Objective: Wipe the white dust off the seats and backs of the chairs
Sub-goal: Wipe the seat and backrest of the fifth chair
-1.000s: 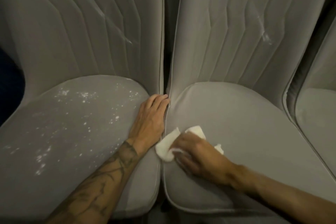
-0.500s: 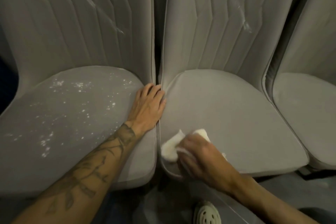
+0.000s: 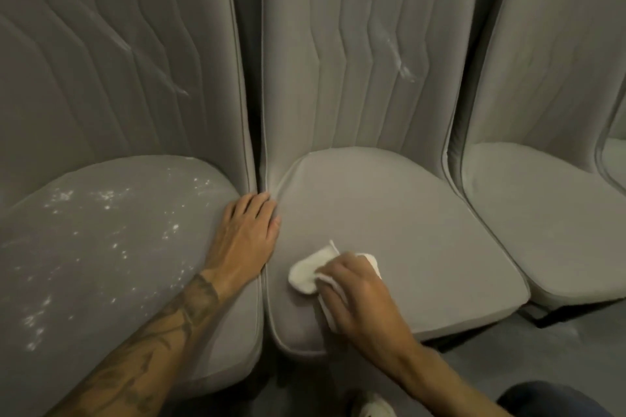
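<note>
1. At the front-left corner of the middle seat, the right hand curls its fingers over a white cloth, pressing it down.
2. Beside it, the left hand lies flat, fingers together, on the left seat.
3. Plenty of white dust speckles that seat; a streak marks the middle back.

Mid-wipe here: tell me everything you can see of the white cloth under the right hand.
The white cloth is a small, soft, crumpled piece; fabric or paper, I cannot tell. It lies bunched on the front left of the middle chair's seat, near the gap to the dusty left chair. The right hand covers its right part, fingers curled over it, pressing it to the grey upholstery. A rounded fold sticks out leftward, and a corner shows past the knuckles.
</note>
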A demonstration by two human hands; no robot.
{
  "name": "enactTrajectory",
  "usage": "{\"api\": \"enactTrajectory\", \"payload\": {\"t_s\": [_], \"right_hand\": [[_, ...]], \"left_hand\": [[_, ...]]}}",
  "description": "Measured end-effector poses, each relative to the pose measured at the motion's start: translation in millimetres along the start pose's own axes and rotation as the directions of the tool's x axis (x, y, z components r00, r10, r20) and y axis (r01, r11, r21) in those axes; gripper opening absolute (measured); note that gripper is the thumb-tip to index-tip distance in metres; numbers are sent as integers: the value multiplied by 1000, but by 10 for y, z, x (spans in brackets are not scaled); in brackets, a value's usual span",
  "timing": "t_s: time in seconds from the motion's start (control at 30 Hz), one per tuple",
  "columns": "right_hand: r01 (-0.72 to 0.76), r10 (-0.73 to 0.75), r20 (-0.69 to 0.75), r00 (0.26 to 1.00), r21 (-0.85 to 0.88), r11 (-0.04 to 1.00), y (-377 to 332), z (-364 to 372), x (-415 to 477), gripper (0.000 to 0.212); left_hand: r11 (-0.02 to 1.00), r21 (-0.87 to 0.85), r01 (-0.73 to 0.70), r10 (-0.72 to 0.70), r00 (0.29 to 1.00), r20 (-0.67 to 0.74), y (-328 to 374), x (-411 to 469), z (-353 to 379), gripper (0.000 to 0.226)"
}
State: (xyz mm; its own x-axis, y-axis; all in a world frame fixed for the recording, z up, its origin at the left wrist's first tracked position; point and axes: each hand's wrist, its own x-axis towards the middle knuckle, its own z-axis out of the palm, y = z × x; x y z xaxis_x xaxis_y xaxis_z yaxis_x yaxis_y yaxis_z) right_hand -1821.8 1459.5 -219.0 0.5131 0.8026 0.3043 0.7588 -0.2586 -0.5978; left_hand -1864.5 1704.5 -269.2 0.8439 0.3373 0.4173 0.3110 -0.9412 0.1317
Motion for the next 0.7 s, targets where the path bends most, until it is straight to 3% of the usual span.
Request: {"api": "enactTrajectory", "payload": {"t_s": [0.37, 0.53, 0.7], "right_hand": [[-195, 180, -197, 964, -59, 979, 894, 200, 1740, 17], [-113, 49, -408, 912, -133, 985, 1432, -287, 2106, 12], [-81, -115, -619, 777, -278, 957, 1727, -1261, 2639, 9]], "left_hand": [[997, 77, 14, -1, 986, -165, 162, 592, 143, 46], [986, 167, 26, 27, 951, -309, 113, 1292, 41, 55], [977, 203, 67, 40, 876, -480, 75, 2083, -218, 57]]}}
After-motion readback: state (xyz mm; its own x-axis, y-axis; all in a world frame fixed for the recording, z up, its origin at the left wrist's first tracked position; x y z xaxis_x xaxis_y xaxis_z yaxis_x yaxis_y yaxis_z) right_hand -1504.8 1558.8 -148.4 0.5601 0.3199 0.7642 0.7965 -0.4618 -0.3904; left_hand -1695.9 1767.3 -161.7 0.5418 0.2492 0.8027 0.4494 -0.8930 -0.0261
